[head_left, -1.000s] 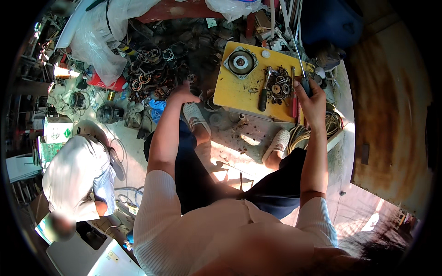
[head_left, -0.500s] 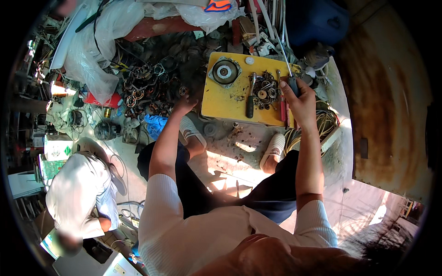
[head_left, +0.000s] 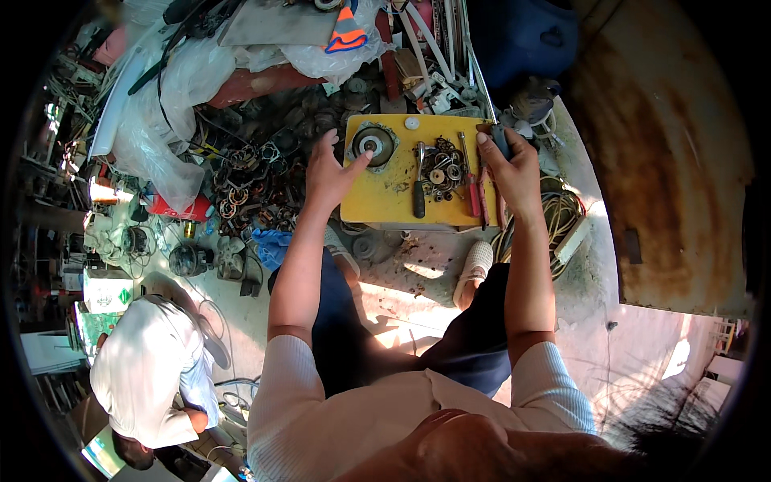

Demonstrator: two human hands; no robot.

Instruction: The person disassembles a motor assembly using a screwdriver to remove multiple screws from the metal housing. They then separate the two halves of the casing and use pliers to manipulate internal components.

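At a low yellow table (head_left: 377, 202) in a cluttered workshop, a worker's left hand (head_left: 328, 178) is spread, thumb over the round part (head_left: 378, 140) at the top's far left corner, half a second after it was beside the table by a heap (head_left: 241, 189) of dark metal pieces. The hand appears to hold nothing; whether the thumb touches the part cannot be told from this angle. The right hand (head_left: 516, 167) grips the dark handle of a screwdriver (head_left: 501, 141) at the far right corner, its long shaft pointing away from the worker, much as it did moments earlier. The shift brings both hands to the table, one free and one with a tool, and puts the round part within the left's reach. Between them lie a white disc (head_left: 412, 123), a ratchet (head_left: 419, 193), a pile of rings (head_left: 444, 170) and red-handled tools (head_left: 473, 198). Cable (head_left: 562, 229) is coiled at right; at lower left, another person (head_left: 148, 365) in a white top bends low.
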